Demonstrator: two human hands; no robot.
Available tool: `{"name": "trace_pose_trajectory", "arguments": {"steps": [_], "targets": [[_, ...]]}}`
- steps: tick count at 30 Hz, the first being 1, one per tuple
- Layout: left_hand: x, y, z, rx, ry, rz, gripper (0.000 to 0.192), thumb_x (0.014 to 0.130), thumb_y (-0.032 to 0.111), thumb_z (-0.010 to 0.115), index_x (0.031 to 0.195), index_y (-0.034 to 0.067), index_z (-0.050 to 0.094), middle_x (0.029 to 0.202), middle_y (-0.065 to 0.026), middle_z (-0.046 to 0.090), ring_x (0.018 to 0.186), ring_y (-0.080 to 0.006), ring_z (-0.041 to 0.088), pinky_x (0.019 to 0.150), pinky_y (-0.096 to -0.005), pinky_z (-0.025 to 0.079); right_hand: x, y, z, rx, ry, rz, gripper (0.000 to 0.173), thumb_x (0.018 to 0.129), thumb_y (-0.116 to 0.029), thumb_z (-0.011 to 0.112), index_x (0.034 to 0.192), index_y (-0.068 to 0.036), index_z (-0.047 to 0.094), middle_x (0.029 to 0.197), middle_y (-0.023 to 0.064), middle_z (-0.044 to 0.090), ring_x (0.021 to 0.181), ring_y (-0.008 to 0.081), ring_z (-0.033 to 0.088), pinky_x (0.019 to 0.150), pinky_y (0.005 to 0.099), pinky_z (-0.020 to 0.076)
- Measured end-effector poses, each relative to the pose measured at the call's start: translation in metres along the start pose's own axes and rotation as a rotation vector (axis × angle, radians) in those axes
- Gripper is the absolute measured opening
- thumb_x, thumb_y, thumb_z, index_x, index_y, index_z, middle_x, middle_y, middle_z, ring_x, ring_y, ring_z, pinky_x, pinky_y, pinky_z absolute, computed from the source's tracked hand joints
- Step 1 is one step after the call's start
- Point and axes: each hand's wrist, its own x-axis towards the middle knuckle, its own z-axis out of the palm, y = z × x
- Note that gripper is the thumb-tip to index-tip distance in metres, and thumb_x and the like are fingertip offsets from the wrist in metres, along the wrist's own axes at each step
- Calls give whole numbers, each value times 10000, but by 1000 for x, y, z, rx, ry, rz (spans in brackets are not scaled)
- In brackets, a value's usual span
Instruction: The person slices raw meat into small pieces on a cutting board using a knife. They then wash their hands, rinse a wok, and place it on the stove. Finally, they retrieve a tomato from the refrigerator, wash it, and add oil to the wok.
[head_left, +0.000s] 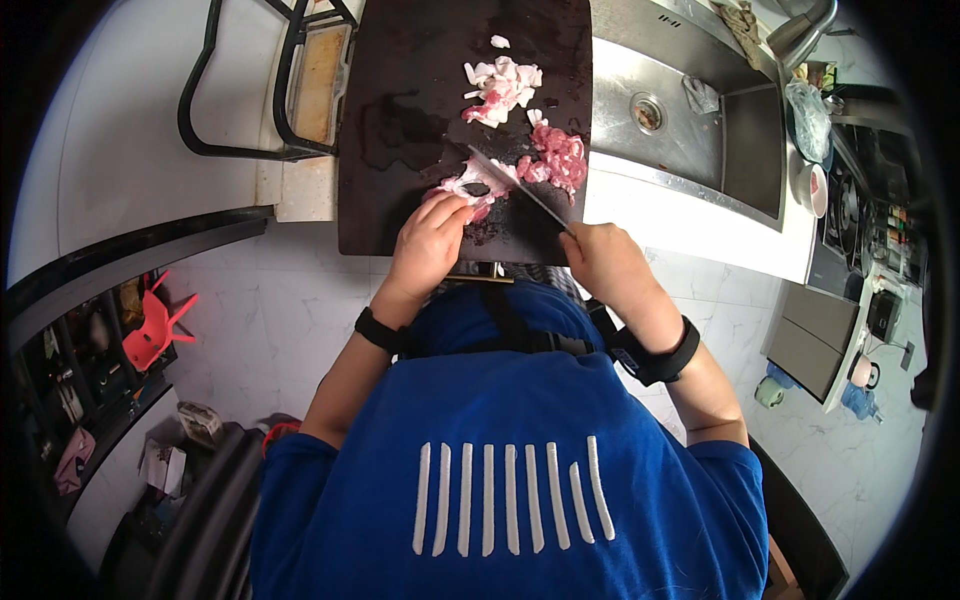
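My right hand (609, 259) grips the handle of a kitchen knife (517, 183). Its blade slants up and to the left, across a piece of raw meat (491, 174) with pale fat and a dark gap in it. On the near left end of that piece rest the fingers of my left hand (431, 236), pressing it against a dark cutting board (390, 202). Cut pink meat (559, 157) lies in a heap right of the blade. Farther up the board is a pile of white fat pieces (504, 86), with one loose bit (499, 42) above it.
Right of the board is a stainless steel sink (675, 157) with a faucet (802, 37) at its far corner. A white bowl (811, 190) stands beyond the sink. At the left, a black metal rack (196, 97) stands by a stained tray (319, 82). A drawer handle (480, 278) juts out below the board.
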Motion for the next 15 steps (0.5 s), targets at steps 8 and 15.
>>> {"name": "trace_pose_trajectory", "arguments": {"steps": [8, 15], "targets": [[0, 2, -8, 36, 4, -62, 126, 739, -12, 610, 863, -6, 630, 917, -113, 608, 913, -309, 582, 788, -373, 489, -9, -19, 18, -126, -8, -160, 114, 839, -101, 525, 761, -19, 530, 619, 200, 587, 579, 366, 599, 521, 441, 490], [2, 2, 1, 9, 16, -103, 186, 739, -23, 585, 913, 11, 641, 958, -133, 616, 941, -330, 581, 799, -389, 487, -4, -29, 16, -289, -148, -42, 61, 743, -41, 579, 792, -6, 572, 652, 173, 637, 635, 315, 668, 541, 379, 550]]}}
